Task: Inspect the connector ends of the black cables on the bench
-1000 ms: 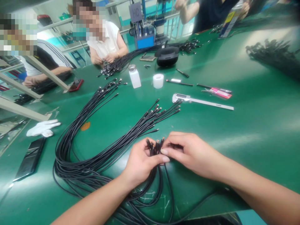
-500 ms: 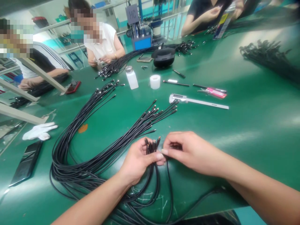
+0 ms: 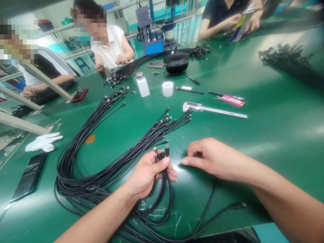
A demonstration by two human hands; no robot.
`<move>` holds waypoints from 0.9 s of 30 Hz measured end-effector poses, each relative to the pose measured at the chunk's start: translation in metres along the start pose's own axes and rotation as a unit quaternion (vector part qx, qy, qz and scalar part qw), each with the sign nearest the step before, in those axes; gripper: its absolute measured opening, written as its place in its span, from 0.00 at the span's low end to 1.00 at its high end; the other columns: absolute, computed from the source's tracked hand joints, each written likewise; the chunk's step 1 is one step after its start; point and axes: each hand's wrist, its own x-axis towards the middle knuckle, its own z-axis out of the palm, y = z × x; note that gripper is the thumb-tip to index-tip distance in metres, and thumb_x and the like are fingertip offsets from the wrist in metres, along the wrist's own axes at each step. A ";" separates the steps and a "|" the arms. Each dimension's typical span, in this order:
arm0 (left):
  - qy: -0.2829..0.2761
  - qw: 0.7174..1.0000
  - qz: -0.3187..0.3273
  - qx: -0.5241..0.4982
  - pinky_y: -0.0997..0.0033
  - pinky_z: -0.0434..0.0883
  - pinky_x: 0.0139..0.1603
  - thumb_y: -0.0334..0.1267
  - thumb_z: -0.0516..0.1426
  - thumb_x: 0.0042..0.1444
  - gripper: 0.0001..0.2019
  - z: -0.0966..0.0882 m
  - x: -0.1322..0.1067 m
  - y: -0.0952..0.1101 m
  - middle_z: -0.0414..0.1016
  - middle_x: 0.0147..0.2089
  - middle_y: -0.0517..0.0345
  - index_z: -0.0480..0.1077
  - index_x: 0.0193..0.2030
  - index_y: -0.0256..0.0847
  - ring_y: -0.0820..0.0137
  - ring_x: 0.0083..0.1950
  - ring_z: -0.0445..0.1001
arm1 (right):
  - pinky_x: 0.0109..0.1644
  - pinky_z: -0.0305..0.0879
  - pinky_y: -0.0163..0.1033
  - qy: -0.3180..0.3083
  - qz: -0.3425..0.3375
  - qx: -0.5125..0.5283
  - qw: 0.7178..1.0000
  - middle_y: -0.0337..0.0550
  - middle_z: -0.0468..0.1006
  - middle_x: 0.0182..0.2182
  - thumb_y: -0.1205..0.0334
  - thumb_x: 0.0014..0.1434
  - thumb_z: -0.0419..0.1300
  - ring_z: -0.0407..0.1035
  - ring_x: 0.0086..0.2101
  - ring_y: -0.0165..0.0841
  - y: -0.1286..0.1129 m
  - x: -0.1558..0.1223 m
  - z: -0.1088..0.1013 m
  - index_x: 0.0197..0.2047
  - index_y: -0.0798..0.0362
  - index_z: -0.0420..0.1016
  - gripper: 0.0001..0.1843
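Observation:
My left hand (image 3: 149,172) is closed around several black cables, with the thumb pressed over them. Their connector ends (image 3: 162,152) stick up above the fingers, and the cords loop down under the wrist. To the right, my right hand (image 3: 207,157) has curled fingers. A black cable (image 3: 210,197) runs up beneath it and seems held in the hidden fingers; its end cannot be seen. Another cable end (image 3: 239,205) lies near the table's front edge. Beside my left hand a big bundle of black cables (image 3: 101,172) bends in a U on the green table.
A caliper (image 3: 215,110), a tape roll (image 3: 167,89), a white bottle (image 3: 143,85) and a black case (image 3: 176,62) stand or lie farther back. At left are a phone (image 3: 29,175) and a white glove (image 3: 45,141). Co-workers sit around the table with more cable bundles.
My right hand has moved right, away from my left hand, and a cable has swung along under it. The connectors in my left hand now stand more upright.

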 end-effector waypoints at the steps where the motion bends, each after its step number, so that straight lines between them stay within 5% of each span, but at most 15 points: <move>1: 0.002 1.000 -0.001 -0.003 0.68 0.77 0.34 0.39 0.62 0.55 0.12 0.000 0.000 0.000 0.75 0.29 0.53 0.66 0.33 0.31 0.70 0.29 0.77 | 0.31 0.55 0.32 0.005 -0.006 0.012 1.000 0.38 0.75 0.25 0.52 0.62 0.56 0.64 0.27 0.26 -0.001 0.000 0.001 0.27 0.54 0.73 0.17; 5: 0.002 1.000 -0.005 -0.006 0.68 0.77 0.33 0.37 0.63 0.53 0.12 0.002 0.000 -0.002 0.75 0.28 0.54 0.66 0.34 0.31 0.70 0.28 0.77 | 0.36 0.60 0.30 0.066 -0.047 0.067 0.994 0.38 0.77 0.33 0.61 0.61 0.57 0.66 0.31 0.25 -0.006 0.000 0.006 0.38 0.52 0.76 0.08; 8: -0.025 1.000 -0.002 0.019 0.71 0.76 0.32 0.38 0.63 0.53 0.12 0.003 -0.001 -0.004 0.76 0.28 0.52 0.67 0.34 0.30 0.71 0.27 0.77 | 0.35 0.61 0.30 0.109 -0.073 0.119 0.984 0.38 0.78 0.35 0.61 0.60 0.59 0.67 0.30 0.24 -0.010 -0.002 0.013 0.49 0.50 0.74 0.14; 13: -0.021 0.999 0.014 0.029 0.68 0.78 0.39 0.38 0.65 0.51 0.14 0.003 -0.001 -0.003 0.76 0.31 0.54 0.67 0.36 0.32 0.69 0.33 0.79 | 0.35 0.63 0.28 0.068 -0.085 0.162 0.981 0.35 0.79 0.30 0.61 0.60 0.59 0.69 0.29 0.23 -0.013 -0.003 0.014 0.36 0.51 0.78 0.07; 18: -0.041 0.999 0.021 -0.008 0.69 0.78 0.42 0.36 0.65 0.51 0.13 0.002 0.000 0.001 0.74 0.32 0.55 0.66 0.33 0.32 0.71 0.36 0.79 | 0.38 0.67 0.28 0.020 -0.066 0.223 0.972 0.35 0.81 0.31 0.62 0.61 0.59 0.75 0.32 0.24 -0.014 -0.001 0.014 0.37 0.51 0.79 0.07; 23: -0.040 0.998 0.047 -0.011 0.73 0.75 0.31 0.33 0.66 0.48 0.15 0.002 0.002 -0.003 0.72 0.30 0.60 0.63 0.34 0.34 0.73 0.28 0.76 | 0.43 0.65 0.31 0.094 -0.119 0.139 0.979 0.36 0.80 0.35 0.65 0.64 0.55 0.73 0.36 0.25 -0.012 0.002 0.022 0.39 0.50 0.78 0.10; 27: 0.026 0.998 0.063 -0.015 0.76 0.73 0.32 0.32 0.66 0.49 0.14 -0.001 0.006 -0.002 0.73 0.29 0.58 0.67 0.40 0.32 0.76 0.28 0.74 | 0.39 0.64 0.33 0.129 -0.056 0.106 0.984 0.40 0.77 0.36 0.58 0.60 0.61 0.69 0.35 0.28 -0.008 0.006 0.025 0.45 0.54 0.72 0.11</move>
